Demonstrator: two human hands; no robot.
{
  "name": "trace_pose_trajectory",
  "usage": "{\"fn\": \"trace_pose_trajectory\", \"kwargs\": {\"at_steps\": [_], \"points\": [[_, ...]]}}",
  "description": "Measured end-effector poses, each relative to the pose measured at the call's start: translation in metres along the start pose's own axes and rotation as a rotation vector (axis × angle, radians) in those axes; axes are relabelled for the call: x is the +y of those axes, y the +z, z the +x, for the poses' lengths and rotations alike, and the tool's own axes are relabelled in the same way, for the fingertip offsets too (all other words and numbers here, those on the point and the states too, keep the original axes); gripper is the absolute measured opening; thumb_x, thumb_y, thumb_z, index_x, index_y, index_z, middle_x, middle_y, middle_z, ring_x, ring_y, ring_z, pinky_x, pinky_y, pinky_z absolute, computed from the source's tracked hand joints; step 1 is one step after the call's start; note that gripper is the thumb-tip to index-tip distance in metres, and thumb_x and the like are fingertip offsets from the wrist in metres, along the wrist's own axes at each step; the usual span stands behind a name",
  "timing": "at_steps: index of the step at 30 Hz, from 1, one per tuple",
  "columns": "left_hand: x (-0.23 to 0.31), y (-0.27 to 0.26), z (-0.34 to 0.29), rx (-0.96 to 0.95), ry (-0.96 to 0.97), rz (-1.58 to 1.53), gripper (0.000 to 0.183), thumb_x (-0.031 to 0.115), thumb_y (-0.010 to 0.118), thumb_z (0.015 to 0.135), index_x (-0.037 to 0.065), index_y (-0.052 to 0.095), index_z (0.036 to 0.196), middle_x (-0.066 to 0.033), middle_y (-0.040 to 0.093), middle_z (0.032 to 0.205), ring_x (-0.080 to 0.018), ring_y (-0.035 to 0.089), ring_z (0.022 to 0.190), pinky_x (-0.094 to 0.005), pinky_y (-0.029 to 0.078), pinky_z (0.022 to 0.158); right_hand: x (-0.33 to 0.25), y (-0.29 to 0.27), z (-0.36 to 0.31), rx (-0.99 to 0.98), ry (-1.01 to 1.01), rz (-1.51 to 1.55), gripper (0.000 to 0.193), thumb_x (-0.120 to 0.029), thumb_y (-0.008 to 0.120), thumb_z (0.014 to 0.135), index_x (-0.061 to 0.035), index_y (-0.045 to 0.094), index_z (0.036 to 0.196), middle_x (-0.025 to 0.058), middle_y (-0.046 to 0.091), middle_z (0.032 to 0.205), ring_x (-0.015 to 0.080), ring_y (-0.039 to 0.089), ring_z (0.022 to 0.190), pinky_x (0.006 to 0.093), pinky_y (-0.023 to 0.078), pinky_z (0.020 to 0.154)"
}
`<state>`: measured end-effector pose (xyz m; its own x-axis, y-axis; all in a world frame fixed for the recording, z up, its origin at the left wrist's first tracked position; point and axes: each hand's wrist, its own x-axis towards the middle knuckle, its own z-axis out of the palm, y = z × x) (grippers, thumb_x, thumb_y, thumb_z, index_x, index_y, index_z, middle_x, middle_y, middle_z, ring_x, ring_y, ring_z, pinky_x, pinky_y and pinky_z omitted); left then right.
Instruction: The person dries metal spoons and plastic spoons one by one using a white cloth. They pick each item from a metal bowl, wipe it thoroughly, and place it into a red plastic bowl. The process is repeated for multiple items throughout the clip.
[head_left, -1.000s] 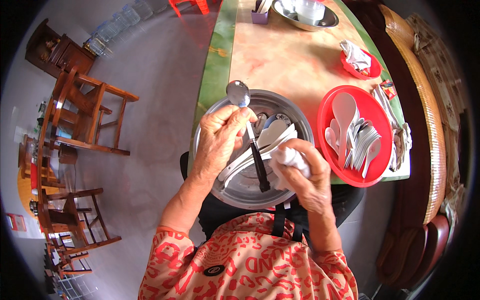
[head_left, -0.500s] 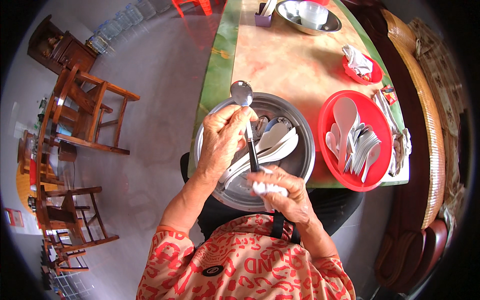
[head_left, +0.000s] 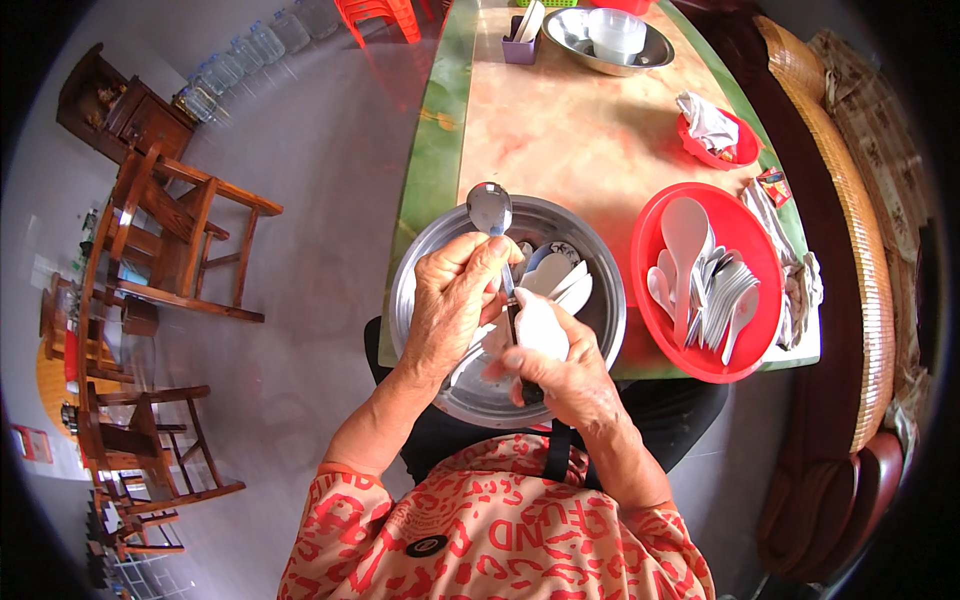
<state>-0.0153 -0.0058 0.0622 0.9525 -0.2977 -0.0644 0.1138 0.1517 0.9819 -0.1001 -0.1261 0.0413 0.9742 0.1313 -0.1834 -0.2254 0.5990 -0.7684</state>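
Note:
My left hand (head_left: 450,290) pinches a metal spoon (head_left: 490,208) with a dark handle, close below its bowl. The bowl points away from me. In my right hand (head_left: 565,365) is a white cloth (head_left: 541,325), pressed against the spoon's handle; the fingers are partly hidden. Both hands are above a round metal basin (head_left: 408,250), which holds white spoons (head_left: 572,290) and a blue-and-white patterned piece (head_left: 557,255), partly covered by my hands. To the right, a red oval basin (head_left: 655,215) contains a large white serving spoon (head_left: 686,225) and several smaller spoons (head_left: 735,300).
Farther along the table (head_left: 560,130) are a metal bowl (head_left: 565,40) with clear plastic containers (head_left: 617,35), a purple holder (head_left: 519,48) and a small red basket (head_left: 750,145) with a cloth. Crumpled cloth (head_left: 800,290) lies at the right edge. Wooden chairs (head_left: 185,240) stand left.
The cloth in my right hand has moved up the handle toward my left hand. The spoon is slightly lower in view, still in my left fingers.

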Motion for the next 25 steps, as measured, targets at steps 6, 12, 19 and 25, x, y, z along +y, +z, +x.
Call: {"fn": "trace_pose_trajectory", "kwargs": {"at_steps": [6,12,19,25], "points": [[-0.002,-0.002,-0.002,-0.005,-0.052,-0.022,0.022,0.022,0.060,0.090,0.001,0.063,0.083,0.0058,0.041,0.058,-0.0012,0.030,0.043,-0.0183,0.023,0.036,0.007,-0.005,-0.008,0.029,-0.103,-0.241,0.045,-0.001,0.066,0.077,-0.0027,0.050,0.119,0.0079,0.062,0.088,0.0162,0.062,0.061,0.0252,0.047,0.051],[-0.001,-0.004,0.001,0.081,0.112,0.192,0.031,0.016,0.064,0.086,0.005,0.052,0.112,0.0019,0.049,0.069,-0.0010,0.038,0.049,-0.0162,0.031,0.042,0.022,-0.004,-0.003,0.325,-0.768,-1.243,0.038,-0.003,0.070,0.071,-0.0021,0.055,0.107,0.0149,0.058,0.083,0.0257,0.060,0.064,0.0338,0.049,0.052],[-0.007,-0.003,0.001,0.050,0.180,0.081,0.026,0.012,0.052,0.093,0.001,0.051,0.117,-0.0014,0.051,0.077,-0.0012,0.038,0.048,-0.0167,0.031,0.040,0.027,-0.009,-0.008,0.229,-0.756,-1.365,0.043,-0.005,0.073,0.068,-0.0006,0.056,0.107,0.0133,0.059,0.086,0.0278,0.059,0.071,0.0348,0.049,0.062],[-0.013,-0.010,-0.001,0.012,0.155,0.070,0.028,0.014,0.051,0.094,0.001,0.053,0.119,-0.0022,0.052,0.077,-0.0010,0.039,0.047,-0.0166,0.031,0.039,0.000,-0.027,-0.011,0.095,-0.256,-0.500,0.051,-0.039,0.068,0.079,-0.0033,0.055,0.113,0.0148,0.064,0.092,0.0257,0.063,0.082,0.0313,0.048,0.073]]}}
